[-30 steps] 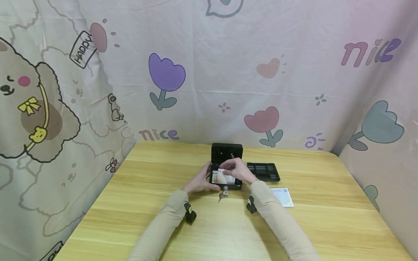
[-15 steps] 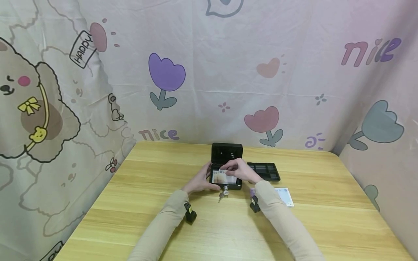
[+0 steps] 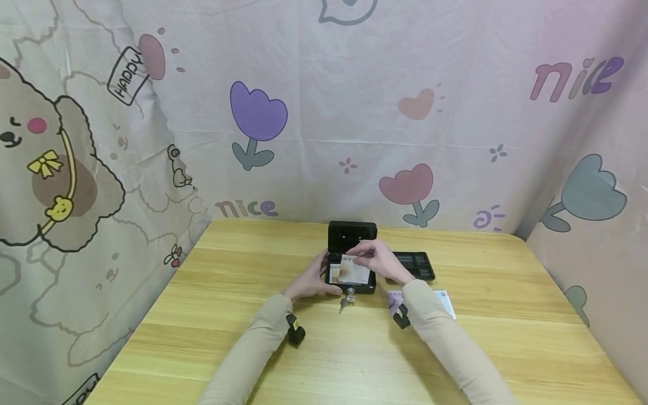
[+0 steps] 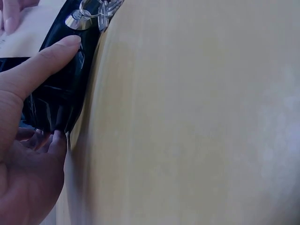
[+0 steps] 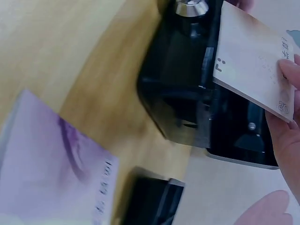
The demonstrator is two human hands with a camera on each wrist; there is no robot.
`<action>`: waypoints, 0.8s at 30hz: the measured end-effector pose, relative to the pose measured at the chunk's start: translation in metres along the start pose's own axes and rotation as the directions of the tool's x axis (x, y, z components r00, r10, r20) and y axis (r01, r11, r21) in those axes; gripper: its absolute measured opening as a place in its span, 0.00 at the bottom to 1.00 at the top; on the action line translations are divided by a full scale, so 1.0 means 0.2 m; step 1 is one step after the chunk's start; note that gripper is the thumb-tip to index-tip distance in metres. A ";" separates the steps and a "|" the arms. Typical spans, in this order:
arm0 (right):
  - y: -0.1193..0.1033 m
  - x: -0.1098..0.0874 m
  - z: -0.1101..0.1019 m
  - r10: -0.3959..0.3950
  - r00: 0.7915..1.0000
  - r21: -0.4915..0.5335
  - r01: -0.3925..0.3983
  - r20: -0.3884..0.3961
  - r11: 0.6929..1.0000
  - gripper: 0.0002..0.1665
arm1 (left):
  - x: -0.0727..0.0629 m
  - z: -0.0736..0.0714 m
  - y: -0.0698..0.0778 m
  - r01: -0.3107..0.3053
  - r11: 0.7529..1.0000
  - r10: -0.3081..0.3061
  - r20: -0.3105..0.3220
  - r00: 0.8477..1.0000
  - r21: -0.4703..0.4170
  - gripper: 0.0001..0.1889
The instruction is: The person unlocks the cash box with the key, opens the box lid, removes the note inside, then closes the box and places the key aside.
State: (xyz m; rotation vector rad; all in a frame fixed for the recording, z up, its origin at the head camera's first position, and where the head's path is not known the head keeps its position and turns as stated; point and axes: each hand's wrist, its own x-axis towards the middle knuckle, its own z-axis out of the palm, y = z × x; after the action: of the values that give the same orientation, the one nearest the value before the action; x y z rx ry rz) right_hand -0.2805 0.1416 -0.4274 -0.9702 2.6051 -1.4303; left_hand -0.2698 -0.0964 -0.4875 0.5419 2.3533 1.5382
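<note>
A small black cash box (image 3: 367,289) stands on the table with its lid (image 3: 351,232) raised. My left hand (image 3: 309,281) grips its left side, the thumb lying on the front face beside the lock (image 4: 78,20). With thumb and fingers, my right hand (image 3: 382,262) pinches a stack of banknotes (image 5: 255,58) printed with 20. The stack is tilted and overlaps the box opening. More notes (image 3: 334,274) show inside the box, left of the held stack. Keys (image 3: 343,305) hang from the lock at the front.
A black compartment tray (image 3: 424,265) lies right of the box, partly behind my right hand. Purple notes (image 5: 61,159) and a pale blue note (image 3: 446,304) lie on the table under my right forearm. A printed cloth (image 3: 314,112) hangs behind the table (image 3: 243,270).
My right hand has risen slightly and moved right, lifting the stack of banknotes and exposing the notes to its left. The purple notes have come into view. My left hand stays on the cash box.
</note>
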 end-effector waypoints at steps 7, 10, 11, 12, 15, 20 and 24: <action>-0.06 -0.04 -0.07 0.000 1.000 -0.027 0.000 -0.004 1.000 0.11 | 0.00 0.00 0.00 0.003 1.000 -0.003 0.004 1.000 0.018 0.65; -0.08 -0.08 -0.12 0.008 1.000 -0.049 -0.007 0.027 0.999 0.10 | 0.00 0.00 0.00 0.010 1.000 -0.010 0.007 1.000 0.019 0.66; -0.08 -0.09 -0.14 0.014 0.999 -0.054 -0.012 0.041 0.998 0.10 | 0.00 0.00 0.00 0.007 1.000 -0.007 0.005 1.000 0.019 0.66; -0.09 -0.11 -0.15 0.024 0.998 -0.059 -0.020 0.054 0.998 0.10 | 0.00 0.00 0.00 0.007 1.000 -0.007 0.005 1.000 0.019 0.65; -0.09 -0.15 -0.20 0.052 0.995 -0.068 -0.047 0.085 0.997 0.10 | 0.00 0.00 0.00 0.012 1.000 -0.012 0.001 1.000 0.027 0.66; -0.07 -0.23 -0.28 0.079 0.991 -0.064 -0.073 0.108 0.995 0.09 | 0.00 0.00 -0.01 0.005 0.999 -0.004 -0.003 1.000 0.051 0.65; -0.04 -0.29 -0.34 0.089 0.986 -0.034 -0.085 0.139 0.996 0.08 | 0.00 0.00 -0.01 0.002 0.999 -0.002 -0.002 1.000 0.045 0.66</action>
State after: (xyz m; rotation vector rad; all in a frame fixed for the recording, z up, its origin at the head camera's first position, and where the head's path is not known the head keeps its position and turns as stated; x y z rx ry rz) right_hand -0.2503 0.2208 -0.3972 -0.9116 2.5387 -1.2608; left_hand -0.2696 -0.0973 -0.4884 0.5487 2.3940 1.4888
